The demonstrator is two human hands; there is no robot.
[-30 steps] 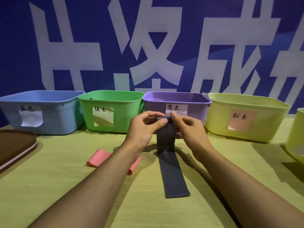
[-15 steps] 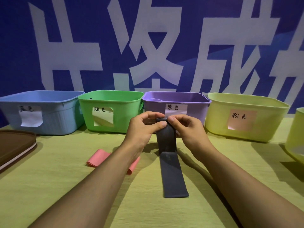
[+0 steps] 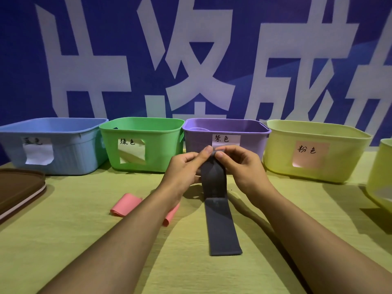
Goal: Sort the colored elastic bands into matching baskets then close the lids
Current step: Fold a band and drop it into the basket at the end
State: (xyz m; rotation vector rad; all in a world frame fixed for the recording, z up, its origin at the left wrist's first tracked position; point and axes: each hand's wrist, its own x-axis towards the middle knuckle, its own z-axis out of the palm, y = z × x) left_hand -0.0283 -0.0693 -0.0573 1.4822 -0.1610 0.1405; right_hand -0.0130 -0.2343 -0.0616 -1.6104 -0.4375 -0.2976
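Both hands, left hand (image 3: pixel 182 168) and right hand (image 3: pixel 241 166), pinching dark band (image 3: pixel 220 225) at centre frame, apparently folding it small for purple basket (image 3: pixel 250 143).

Yellow-green table (image 3: pixel 63 240). Along far edge: blue basket (image 3: pixel 70 158), green basket (image 3: pixel 157 153), purple basket (image 3: pixel 250 143), yellow basket (image 3: pixel 339 158). Brown lid (image 3: pixel 17 187) left. Pink band (image 3: pixel 127 204) and grey band's (image 3: pixel 222 230) lower end lie flat.

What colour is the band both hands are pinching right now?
Dark grey, plain, no pattern; the head view shows the band clearly, hanging down onto the table.
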